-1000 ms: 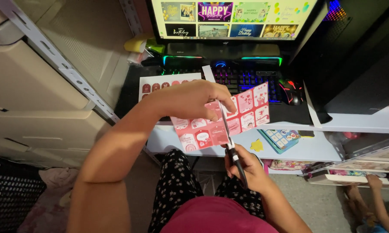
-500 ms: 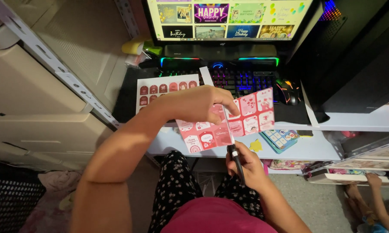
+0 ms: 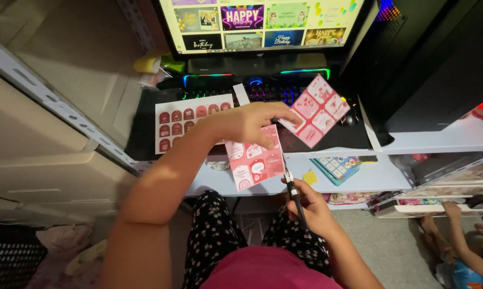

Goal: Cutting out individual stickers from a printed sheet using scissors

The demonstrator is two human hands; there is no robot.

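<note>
Clearly thin and floppy, the pink sheet (image 3: 255, 160) needs pinching at its edge, as the left hand (image 3: 252, 122) does, while the right hand (image 3: 314, 206) grips scissors (image 3: 292, 190).

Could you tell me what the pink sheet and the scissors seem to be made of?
Pink sheet: probably thin printed paper or sticker stock, since it bends and parts along the cut; slight sheen. Scissors: blades look like bare metal, pale and glinting; the handle in the right hand looks black, likely plastic.

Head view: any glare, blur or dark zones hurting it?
Head view: monitor is bright but readable; the lit keyboard glows; lower-left floor sits dark; pink sticker sheet, left hand and scissors in the right hand look sharp; edges bow slightly.
</note>
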